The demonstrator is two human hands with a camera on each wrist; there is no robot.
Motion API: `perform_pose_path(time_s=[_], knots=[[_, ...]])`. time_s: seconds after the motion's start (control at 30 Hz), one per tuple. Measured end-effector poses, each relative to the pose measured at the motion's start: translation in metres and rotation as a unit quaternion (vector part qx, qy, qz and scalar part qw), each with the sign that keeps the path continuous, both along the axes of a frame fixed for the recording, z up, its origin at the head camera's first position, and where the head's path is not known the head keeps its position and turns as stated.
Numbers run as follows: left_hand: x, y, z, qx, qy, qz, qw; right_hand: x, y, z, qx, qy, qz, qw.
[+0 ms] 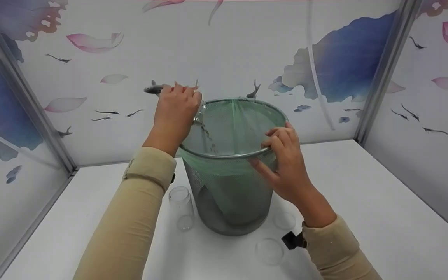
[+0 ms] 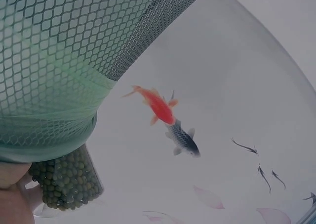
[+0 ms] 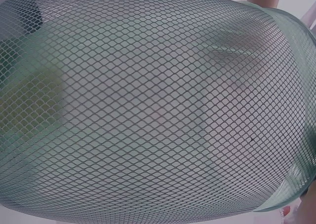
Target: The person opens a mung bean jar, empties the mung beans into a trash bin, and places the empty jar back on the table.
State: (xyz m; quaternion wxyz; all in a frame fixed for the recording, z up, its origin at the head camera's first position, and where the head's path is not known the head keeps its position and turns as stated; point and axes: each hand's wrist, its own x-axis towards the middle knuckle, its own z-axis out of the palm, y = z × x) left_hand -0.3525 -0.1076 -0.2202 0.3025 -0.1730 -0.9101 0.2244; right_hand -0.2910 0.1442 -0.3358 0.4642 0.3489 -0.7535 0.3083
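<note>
My left hand (image 1: 177,107) holds a clear glass of green beans (image 2: 71,179) tilted over the left rim of a mesh wastebasket (image 1: 233,223). A thin stream of beans (image 1: 208,136) falls from it into the basket. A green bin liner (image 1: 212,165) covers the inside and folds out over the metal rim. On the right side, my right hand (image 1: 290,163) grips that rim, with fingers inside and thumb outside. Through the mesh (image 3: 148,100) in the right wrist view, a blurred greenish-brown mass shows at the basket's lower end.
An upright clear glass (image 1: 181,208) stands left of the basket on the white table (image 1: 364,202). More clear glassware (image 1: 269,251) is at the basket's front right, near my right wrist. White panels (image 1: 228,46) printed with fish and petals enclose the back and sides.
</note>
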Motion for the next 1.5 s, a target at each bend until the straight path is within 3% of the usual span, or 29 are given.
perform_pose_path(time_s=[0.83, 1.5], knots=[[-0.0008, 0.0009, -0.0001, -0.003, 0.001, 0.001, 1.0, 0.0004, 0.0007, -0.0001, -0.003, 0.003, 0.005, 1.0], [0.0016, 0.0025, 0.002, -0.04, -0.006, 0.007, 0.9992, 0.0009, 0.0006, 0.0007, 0.001, 0.0, -0.002, 1.0]])
